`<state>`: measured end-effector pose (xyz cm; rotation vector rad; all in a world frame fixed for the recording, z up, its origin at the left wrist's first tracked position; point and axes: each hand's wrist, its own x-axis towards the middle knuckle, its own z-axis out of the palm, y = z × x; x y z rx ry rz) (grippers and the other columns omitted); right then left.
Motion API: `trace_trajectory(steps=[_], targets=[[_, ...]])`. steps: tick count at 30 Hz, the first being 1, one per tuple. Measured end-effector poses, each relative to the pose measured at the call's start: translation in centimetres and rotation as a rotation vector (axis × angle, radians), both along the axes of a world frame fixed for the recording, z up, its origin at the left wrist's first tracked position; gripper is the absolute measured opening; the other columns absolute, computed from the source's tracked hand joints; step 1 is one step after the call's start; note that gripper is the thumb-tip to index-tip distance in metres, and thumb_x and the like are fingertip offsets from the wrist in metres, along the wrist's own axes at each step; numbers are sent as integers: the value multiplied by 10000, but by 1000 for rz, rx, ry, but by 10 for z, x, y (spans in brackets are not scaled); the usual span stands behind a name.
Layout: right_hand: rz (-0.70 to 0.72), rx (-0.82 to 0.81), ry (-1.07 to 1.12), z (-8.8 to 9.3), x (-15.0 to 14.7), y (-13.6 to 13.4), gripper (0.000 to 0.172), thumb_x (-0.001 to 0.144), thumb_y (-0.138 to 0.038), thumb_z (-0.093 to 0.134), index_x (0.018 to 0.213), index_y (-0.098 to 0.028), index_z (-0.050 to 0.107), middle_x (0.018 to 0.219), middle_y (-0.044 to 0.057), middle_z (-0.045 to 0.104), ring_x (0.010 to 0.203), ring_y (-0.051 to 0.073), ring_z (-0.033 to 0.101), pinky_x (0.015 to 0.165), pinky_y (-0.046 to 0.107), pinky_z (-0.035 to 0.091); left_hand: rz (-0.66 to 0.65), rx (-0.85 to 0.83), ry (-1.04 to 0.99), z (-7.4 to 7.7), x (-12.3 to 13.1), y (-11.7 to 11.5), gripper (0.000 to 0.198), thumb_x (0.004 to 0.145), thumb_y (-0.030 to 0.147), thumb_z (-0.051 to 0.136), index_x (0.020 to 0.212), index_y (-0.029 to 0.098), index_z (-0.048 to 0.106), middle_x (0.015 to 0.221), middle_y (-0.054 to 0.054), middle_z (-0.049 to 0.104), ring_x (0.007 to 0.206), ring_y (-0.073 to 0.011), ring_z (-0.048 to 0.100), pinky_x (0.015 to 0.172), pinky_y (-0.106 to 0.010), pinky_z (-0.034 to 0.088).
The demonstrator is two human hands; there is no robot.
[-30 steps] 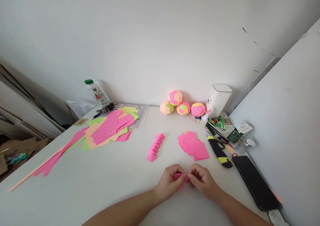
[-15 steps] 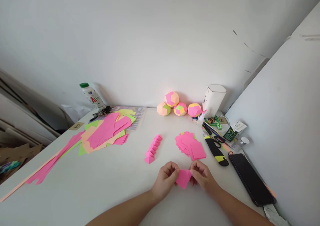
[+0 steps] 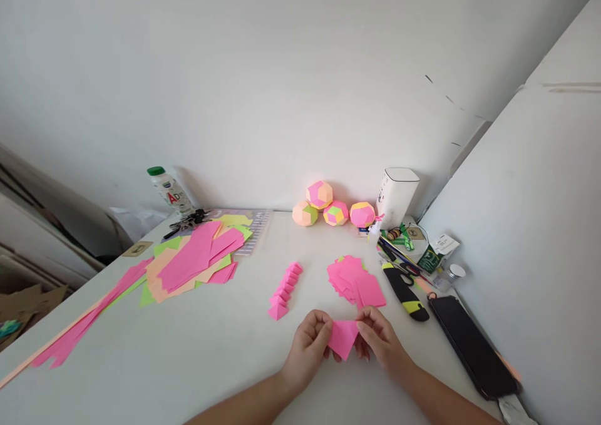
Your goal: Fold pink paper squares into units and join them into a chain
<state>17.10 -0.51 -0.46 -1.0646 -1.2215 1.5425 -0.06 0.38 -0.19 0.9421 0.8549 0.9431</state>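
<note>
Between my two hands is a small pink piece of paper (image 3: 343, 338), its lower end narrowing to a point. My left hand (image 3: 310, 345) pinches its left corner between thumb and fingers. At the right corner, my right hand (image 3: 381, 337) grips it the same way. Just beyond lies a loose pile of pink paper pieces (image 3: 354, 281). To the left of that pile, several folded pink paper pieces (image 3: 285, 290) overlap in a slanting row. Some of my fingers are hidden behind the paper.
Paper balls (image 3: 319, 194) stand by the wall beside a white container (image 3: 397, 196). On the right are a black-and-yellow utility knife (image 3: 404, 291) and a phone (image 3: 472, 345). Coloured paper sheets (image 3: 190, 259), long strips (image 3: 94, 315) and a green-capped bottle (image 3: 169, 190) occupy the left.
The camera view has tilted up a little, so the table things sit lower. Both hands still hold the pink paper, now spread slightly wider at the top.
</note>
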Motion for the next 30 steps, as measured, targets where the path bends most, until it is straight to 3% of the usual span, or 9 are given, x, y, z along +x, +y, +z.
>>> trace_trajectory(steps=[9,17,21,25,30], targets=[[-7,-19,-79,-3,0,1,311,857,-488,488,773,-190,466,521,-47,518,428,99,456,430,213,340,-13,68,-65,-1,-3,-2,232,820,380,576,789,182,461,724,-2,608,636,-123,568,582,-236,384],[88,13,-77,3,1,-2,205,792,-336,546,679,-187,461,538,-51,454,464,93,409,452,213,325,-15,56,-132,0,-2,1,236,768,339,658,788,177,488,809,-29,609,728,-138,562,677,-276,436],[94,19,-113,6,0,-2,156,764,-263,529,648,-186,460,530,-54,427,459,89,370,446,211,302,-133,71,-115,-2,-4,2,279,727,325,704,878,180,520,740,5,562,653,-109,518,615,-248,407],[106,37,-151,4,0,-2,136,750,-226,524,636,-180,467,533,-55,415,465,84,359,451,208,288,-269,123,-99,-4,-8,2,389,741,329,692,1065,200,518,778,-3,541,709,-122,515,658,-268,405],[120,29,-163,2,1,-1,138,746,-239,532,637,-180,471,524,-64,393,456,81,341,444,206,267,-279,145,-29,-4,-9,1,443,737,346,690,1120,221,506,776,9,502,670,-110,488,615,-250,381]])
